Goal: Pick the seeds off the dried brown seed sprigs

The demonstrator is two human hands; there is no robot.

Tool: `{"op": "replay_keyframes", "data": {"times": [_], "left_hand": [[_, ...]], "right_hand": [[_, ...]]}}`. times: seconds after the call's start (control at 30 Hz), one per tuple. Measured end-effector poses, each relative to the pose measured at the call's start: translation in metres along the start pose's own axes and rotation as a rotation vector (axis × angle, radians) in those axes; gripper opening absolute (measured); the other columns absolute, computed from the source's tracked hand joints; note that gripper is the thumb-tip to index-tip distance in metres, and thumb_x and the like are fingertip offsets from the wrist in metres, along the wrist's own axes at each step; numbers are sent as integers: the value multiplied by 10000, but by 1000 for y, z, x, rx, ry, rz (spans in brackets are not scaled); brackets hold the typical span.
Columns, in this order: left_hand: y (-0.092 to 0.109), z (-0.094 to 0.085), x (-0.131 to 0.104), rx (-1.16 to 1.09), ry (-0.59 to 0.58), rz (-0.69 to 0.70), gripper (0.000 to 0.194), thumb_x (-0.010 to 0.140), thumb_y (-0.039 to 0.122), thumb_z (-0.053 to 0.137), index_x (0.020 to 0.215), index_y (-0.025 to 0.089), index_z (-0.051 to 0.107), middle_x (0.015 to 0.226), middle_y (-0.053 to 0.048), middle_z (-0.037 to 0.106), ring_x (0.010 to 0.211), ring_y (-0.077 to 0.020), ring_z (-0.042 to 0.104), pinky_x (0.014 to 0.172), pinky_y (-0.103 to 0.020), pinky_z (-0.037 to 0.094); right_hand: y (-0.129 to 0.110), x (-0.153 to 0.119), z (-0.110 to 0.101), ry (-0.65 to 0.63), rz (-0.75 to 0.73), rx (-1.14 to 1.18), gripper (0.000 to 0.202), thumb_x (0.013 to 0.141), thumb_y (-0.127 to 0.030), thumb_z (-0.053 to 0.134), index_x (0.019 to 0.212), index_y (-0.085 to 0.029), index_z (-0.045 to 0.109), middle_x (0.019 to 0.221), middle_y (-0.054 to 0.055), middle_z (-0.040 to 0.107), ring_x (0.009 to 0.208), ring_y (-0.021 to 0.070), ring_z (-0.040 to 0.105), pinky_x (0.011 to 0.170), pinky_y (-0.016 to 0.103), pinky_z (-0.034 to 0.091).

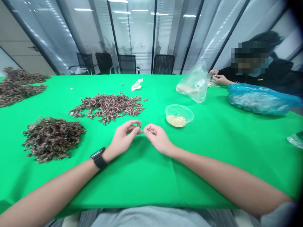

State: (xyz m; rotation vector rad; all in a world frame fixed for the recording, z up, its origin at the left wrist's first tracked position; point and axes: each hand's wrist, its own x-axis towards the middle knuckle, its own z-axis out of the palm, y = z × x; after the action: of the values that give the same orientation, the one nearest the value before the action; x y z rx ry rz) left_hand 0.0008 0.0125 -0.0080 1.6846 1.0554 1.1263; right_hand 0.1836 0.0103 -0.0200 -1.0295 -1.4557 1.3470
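One small brown piece (139, 125), pinched in the grip of the left hand (123, 136) inward of the near edge of the table (201, 186), apparently steadied for the right hand (159, 139), whose grip cannot be told; one clear bowl (188, 114) of pale grains (176, 121), presumably within reach; one blue bag (260, 100), contents unclear, toward the right edge.

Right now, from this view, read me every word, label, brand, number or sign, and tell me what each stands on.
No text can be read.
White label on the clear plastic bag: dark barcode-like print, too small and blurred to read.
Small yellow mark on the co-worker's dark clothing: too small to tell whether it is lettering.
Dark watch: no readable digits.
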Motion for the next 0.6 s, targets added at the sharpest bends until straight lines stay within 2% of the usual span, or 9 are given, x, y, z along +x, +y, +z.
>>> {"op": "replay_keyframes", "data": {"times": [0.1,0.2,0.43,0.6], "left_hand": [[-11,1,6,-157,3,-96,396,865,431,692,1121,153,576,835,-54,752,788,-179,720,758,-298,568],[-19,1,10,-210,-19,-135,424,830,441,729,1088,155,551,825,-47,742,753,-169,705,703,-287,556],[-19,1,11,-145,-55,-134,415,839,456,713,1082,153,565,824,-61,746,770,-180,708,678,-284,544],[-20,2,9,-90,-69,-150,395,855,468,692,1070,164,559,826,-73,761,758,-190,724,659,-280,551]], "right_hand": [[11,3,2,-36,12,-43,229,886,-421,576,839,-199,547,532,-90,433,453,77,316,443,223,218],[13,6,1,-49,53,-53,203,888,-402,561,858,-203,540,522,-95,440,429,76,332,433,215,222],[11,6,0,-67,82,-51,183,892,-382,552,857,-203,537,514,-100,456,406,68,360,418,193,263],[13,7,2,-79,82,-51,153,879,-349,560,846,-201,539,509,-101,453,393,62,340,407,189,246]]}}
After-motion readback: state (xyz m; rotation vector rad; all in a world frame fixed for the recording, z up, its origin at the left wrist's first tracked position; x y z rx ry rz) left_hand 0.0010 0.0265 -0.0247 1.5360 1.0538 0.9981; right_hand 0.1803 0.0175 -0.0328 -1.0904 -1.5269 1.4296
